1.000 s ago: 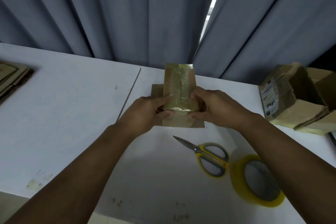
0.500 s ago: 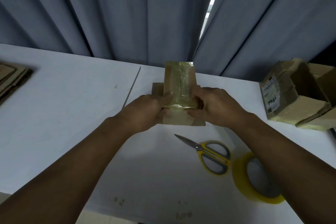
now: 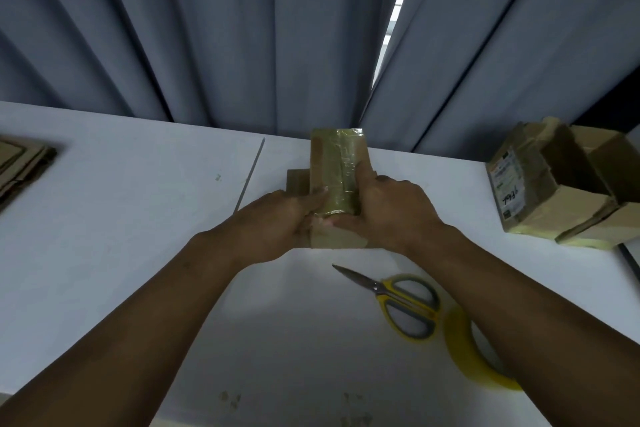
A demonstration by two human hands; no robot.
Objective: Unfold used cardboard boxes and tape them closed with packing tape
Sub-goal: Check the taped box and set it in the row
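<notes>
A small brown cardboard box (image 3: 334, 163), its top covered in shiny clear tape, stands on the white table (image 3: 138, 218) in front of me. My left hand (image 3: 277, 218) holds its near left side, thumb lying along the taped top. My right hand (image 3: 388, 208) holds the near right side, with the index finger stretched forward pressing on the tape and the thumb curled under the near edge. A yellow roll of packing tape (image 3: 464, 354) lies at the lower right, partly hidden by my right forearm.
Yellow-handled scissors (image 3: 401, 302) lie just left of the tape roll. An open, taped used box (image 3: 561, 187) sits at the right table edge. Flattened cardboard (image 3: 20, 163) lies at the far left. Grey curtains (image 3: 242, 28) hang behind the table.
My right index finger has slid forward along the taped top of the box. The left hand has hardly moved.
</notes>
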